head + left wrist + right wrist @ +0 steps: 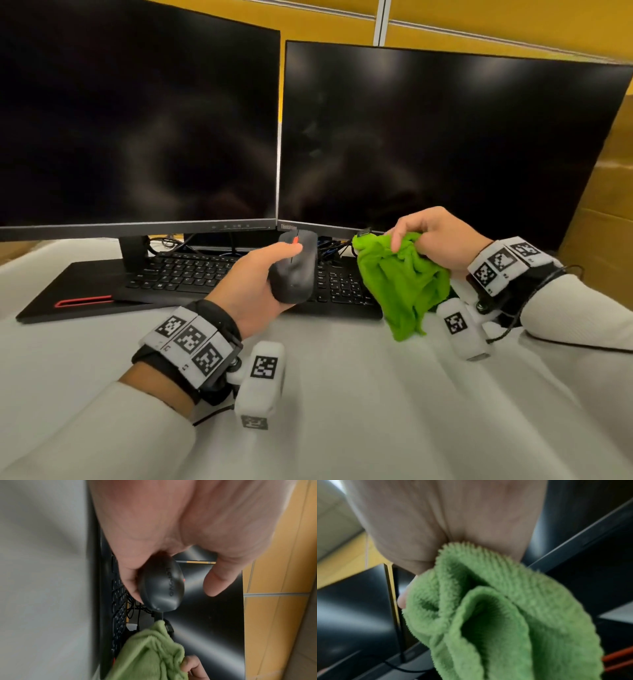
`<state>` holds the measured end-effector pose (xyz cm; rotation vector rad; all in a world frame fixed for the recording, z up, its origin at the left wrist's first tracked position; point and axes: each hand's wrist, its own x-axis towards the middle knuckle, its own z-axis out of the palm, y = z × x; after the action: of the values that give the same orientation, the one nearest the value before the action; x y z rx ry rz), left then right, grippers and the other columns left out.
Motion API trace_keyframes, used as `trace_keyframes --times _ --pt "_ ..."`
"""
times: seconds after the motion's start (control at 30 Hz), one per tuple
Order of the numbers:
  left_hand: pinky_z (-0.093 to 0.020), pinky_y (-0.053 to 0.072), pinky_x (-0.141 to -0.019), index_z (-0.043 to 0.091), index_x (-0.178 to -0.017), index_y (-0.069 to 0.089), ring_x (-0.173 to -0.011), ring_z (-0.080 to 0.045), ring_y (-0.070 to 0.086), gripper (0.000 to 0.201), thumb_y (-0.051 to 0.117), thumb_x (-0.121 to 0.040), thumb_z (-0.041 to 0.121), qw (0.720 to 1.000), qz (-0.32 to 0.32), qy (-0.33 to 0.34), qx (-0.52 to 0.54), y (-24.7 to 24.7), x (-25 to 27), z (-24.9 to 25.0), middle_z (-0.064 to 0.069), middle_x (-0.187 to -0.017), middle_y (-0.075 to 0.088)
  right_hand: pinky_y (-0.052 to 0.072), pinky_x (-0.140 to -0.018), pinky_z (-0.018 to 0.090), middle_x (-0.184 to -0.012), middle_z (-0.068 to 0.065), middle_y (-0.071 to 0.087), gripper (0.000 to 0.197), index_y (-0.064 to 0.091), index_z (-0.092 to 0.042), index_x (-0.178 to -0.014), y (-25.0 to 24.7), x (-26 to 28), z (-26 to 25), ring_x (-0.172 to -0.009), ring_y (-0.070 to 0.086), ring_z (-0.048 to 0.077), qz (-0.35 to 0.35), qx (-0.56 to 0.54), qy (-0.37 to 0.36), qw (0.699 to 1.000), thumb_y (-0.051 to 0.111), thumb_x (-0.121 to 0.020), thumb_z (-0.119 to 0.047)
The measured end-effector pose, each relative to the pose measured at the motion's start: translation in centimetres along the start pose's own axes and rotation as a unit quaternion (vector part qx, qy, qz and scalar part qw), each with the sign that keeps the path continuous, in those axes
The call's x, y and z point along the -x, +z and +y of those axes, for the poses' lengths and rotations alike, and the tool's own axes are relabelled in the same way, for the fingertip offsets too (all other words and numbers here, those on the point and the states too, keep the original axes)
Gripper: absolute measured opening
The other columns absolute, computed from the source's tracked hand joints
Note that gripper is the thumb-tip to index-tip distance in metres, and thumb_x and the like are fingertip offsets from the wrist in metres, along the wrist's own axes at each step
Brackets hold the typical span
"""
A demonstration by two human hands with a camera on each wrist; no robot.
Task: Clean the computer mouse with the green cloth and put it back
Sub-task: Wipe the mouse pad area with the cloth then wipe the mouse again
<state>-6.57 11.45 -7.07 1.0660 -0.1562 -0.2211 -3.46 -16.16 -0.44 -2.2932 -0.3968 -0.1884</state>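
A black computer mouse (295,270) with a red scroll wheel is held up above the keyboard by my left hand (263,274), thumb on top and fingers curled under it. In the left wrist view the mouse (161,585) shows its rounded back with a logo. My right hand (428,236) grips a bunched green cloth (404,284) a little to the right of the mouse, and the cloth hangs down over the keyboard's right end. The cloth (496,615) fills the right wrist view, with my fingers hidden behind its folds. Cloth and mouse are apart.
Two dark monitors (137,120) (445,144) stand side by side at the back. A black keyboard (191,274) lies under them on a white table (342,394), with cables (332,246) behind it. A yellow partition wall (513,27) rises behind.
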Motion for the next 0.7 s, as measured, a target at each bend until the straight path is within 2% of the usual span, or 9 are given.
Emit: trace_keyframes --times 0.1,0.17,0.23,0.3,0.43,0.5,0.57,0.63,0.7 --pt "-0.035 0.055 -0.094 0.006 -0.132 0.066 -0.115 -0.021 0.068 0.034 0.047 -0.105 0.018 0.999 -0.004 0.025 0.047 0.4 0.3 0.5 -0.008 -0.132 0.072 0.051 -0.086 0.078 -0.104 0.026 0.078 0.047 0.083 -0.009 -0.080 2.1 -1.0 -1.6 -0.104 0.063 0.065 0.014 -0.123 0.010 0.992 0.043 -0.075 0.015" --pt "-0.036 0.057 -0.094 0.008 -0.138 0.064 -0.119 -0.022 0.068 0.036 0.045 -0.108 0.017 0.999 -0.009 0.045 0.027 0.6 0.4 0.7 -0.010 -0.137 0.071 0.058 -0.093 0.061 -0.106 0.028 0.075 0.030 0.079 0.006 -0.090 3.7 -1.4 -3.1 -0.100 0.072 0.049 -0.006 -0.219 0.024 0.975 0.052 -0.077 0.011" --pt "-0.037 0.055 -0.101 0.014 -0.133 0.068 -0.120 -0.019 0.067 0.032 0.048 -0.108 0.019 0.997 -0.002 0.075 -0.033 0.6 0.3 0.6 -0.007 -0.135 0.073 0.063 -0.088 0.045 -0.100 0.032 0.067 0.028 0.067 0.018 -0.098 5.4 -1.6 -4.6 -0.089 0.069 0.041 -0.075 -0.342 0.044 0.936 0.062 -0.078 0.000" --pt "-0.039 0.049 -0.107 0.021 -0.129 0.071 -0.120 -0.015 0.066 0.028 0.054 -0.106 0.023 0.991 0.005 0.103 -0.090 0.4 0.3 0.5 -0.003 -0.132 0.074 0.063 -0.078 0.037 -0.093 0.028 0.068 0.031 0.064 0.015 -0.100 7.0 -1.3 -5.7 -0.082 0.069 0.035 -0.132 -0.412 0.047 0.900 0.062 -0.086 -0.012" --pt "-0.031 0.045 -0.090 0.034 -0.131 0.071 -0.108 -0.003 0.068 0.032 0.065 -0.099 0.031 0.976 0.038 0.136 -0.167 0.5 0.7 0.7 0.009 -0.118 0.079 0.058 -0.098 0.047 -0.124 0.036 0.067 0.035 0.065 0.016 -0.123 8.7 -0.9 -6.3 -0.107 0.069 0.041 -0.123 -0.387 0.026 0.913 0.061 -0.097 -0.008" --pt "-0.026 0.042 -0.086 0.040 -0.130 0.070 -0.098 0.008 0.069 0.033 0.068 -0.097 0.035 0.968 0.046 0.154 -0.195 0.5 0.7 0.8 0.014 -0.114 0.078 0.058 -0.099 0.047 -0.126 0.033 0.067 0.035 0.063 0.015 -0.127 8.9 -0.8 -6.3 -0.110 0.069 0.041 -0.130 -0.412 0.030 0.902 0.057 -0.099 -0.006" --pt "-0.016 0.048 -0.080 0.045 -0.128 0.067 -0.089 0.017 0.068 0.038 0.072 -0.094 0.032 0.964 0.037 0.157 -0.213 0.3 0.6 0.6 0.025 -0.103 0.077 0.059 -0.097 0.046 -0.126 0.030 0.068 0.038 0.061 0.012 -0.131 8.7 -0.8 -6.3 -0.110 0.069 0.040 -0.146 -0.450 0.047 0.880 0.052 -0.102 -0.011" --pt "-0.012 0.056 -0.072 0.044 -0.133 0.059 -0.090 0.009 0.073 0.058 0.079 -0.088 0.012 0.966 -0.016 0.140 -0.214 0.2 0.5 0.1 0.027 -0.096 0.078 0.058 -0.097 0.049 -0.129 0.032 0.065 0.043 0.058 0.012 -0.134 8.6 -0.8 -6.3 -0.112 0.066 0.042 -0.155 -0.471 0.056 0.867 0.050 -0.103 -0.016" --pt "-0.025 0.062 -0.071 0.040 -0.137 0.055 -0.097 -0.010 0.078 0.081 0.082 -0.079 -0.010 0.967 -0.040 0.126 -0.217 0.1 0.6 -0.5 0.014 -0.102 0.081 0.056 -0.099 0.050 -0.127 0.032 0.064 0.046 0.056 0.013 -0.135 8.6 -0.9 -6.3 -0.113 0.065 0.043 -0.159 -0.466 0.052 0.869 0.051 -0.102 -0.018"
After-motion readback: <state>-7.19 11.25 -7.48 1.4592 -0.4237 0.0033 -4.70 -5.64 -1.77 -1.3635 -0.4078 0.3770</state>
